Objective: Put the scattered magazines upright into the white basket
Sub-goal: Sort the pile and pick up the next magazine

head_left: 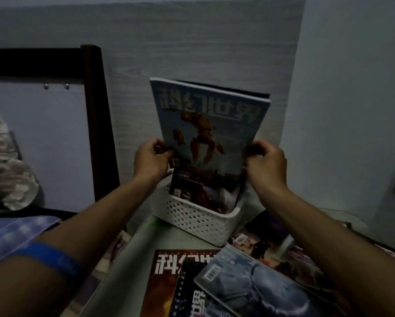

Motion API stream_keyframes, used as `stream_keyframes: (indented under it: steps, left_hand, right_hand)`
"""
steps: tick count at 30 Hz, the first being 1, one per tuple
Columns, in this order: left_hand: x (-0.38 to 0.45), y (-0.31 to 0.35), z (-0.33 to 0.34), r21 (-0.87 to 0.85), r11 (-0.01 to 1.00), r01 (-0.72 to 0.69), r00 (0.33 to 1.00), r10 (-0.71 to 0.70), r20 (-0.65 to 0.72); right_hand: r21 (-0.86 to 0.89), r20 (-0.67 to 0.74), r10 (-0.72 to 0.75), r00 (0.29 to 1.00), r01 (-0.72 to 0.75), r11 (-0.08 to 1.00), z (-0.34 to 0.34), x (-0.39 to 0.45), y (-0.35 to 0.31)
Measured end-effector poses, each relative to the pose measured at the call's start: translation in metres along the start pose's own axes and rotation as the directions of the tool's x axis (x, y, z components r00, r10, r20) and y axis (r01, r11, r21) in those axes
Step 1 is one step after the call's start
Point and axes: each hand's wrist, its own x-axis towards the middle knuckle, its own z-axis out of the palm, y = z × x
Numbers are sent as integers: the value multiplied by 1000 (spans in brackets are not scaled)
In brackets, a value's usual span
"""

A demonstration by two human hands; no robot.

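Both hands are pinching the blue magazine (209, 126) at its lower side edges: left hand (151, 159), right hand (267, 165). Its long axis is standing near upright, foot already entering the white basket (192, 219) directly below the grip.

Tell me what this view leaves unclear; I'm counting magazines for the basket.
- Head view: the blue magazine held by left hand and right hand hides the magazines behind it.
- White basket wall hides their lower ends.
- Bottom edge cuts off table magazines; dim, overlapping, uncountable.
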Motion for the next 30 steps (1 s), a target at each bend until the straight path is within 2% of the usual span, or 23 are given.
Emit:
stream_keyframes:
  steps: [2, 4, 7, 11, 15, 19, 21, 24, 26, 28, 30]
  left_hand:
    - [7, -24, 7, 61, 998, -14, 999, 11, 51]
    - [8, -45, 9, 199, 979, -35, 997, 22, 69]
    - [4, -65, 10, 451, 891, -58, 996, 22, 84]
    - [8, -60, 14, 587, 809, 11, 994, -75, 84]
    - [8, -60, 18, 617, 785, 49, 990, -121, 76]
    - [-4, -56, 19, 555, 830, 46, 981, -143, 133]
    - [-15, -53, 16, 508, 861, -5, 966, -126, 224]
    - [-49, -45, 4, 548, 826, -133, 907, -122, 403]
    - [-80, -33, -8, 488, 841, -233, 865, -51, 500]
    - [-114, -21, -21, 446, 834, -326, 851, 53, 523]
    - [-140, -11, -30, 469, 810, -353, 821, 27, 570]
  right_hand:
    - [-103, 3, 0, 1000, 1, 995, 4, -3, 19]
    - [-173, 58, -12, 998, 22, 985, 8, -6, 34]
    - [-299, 145, -108, 983, 148, 943, 12, -11, 50]
    - [-292, 73, -89, 993, 107, 950, 16, -16, 63]
    - [-317, -16, -30, 999, 23, 948, 21, -20, 65]
    - [-331, -3, 68, 998, -65, 941, 22, -21, 59]
    - [-298, 87, 144, 986, -112, 948, 12, -23, 53]
    - [-200, 322, 236, 917, -177, 964, -11, -31, 40]
    - [-312, 372, 202, 906, -82, 947, -36, -48, 33]
    - [-413, 406, 153, 901, 32, 910, -65, -75, 24]
    - [-430, 490, 104, 865, 136, 892, -97, -109, 17]
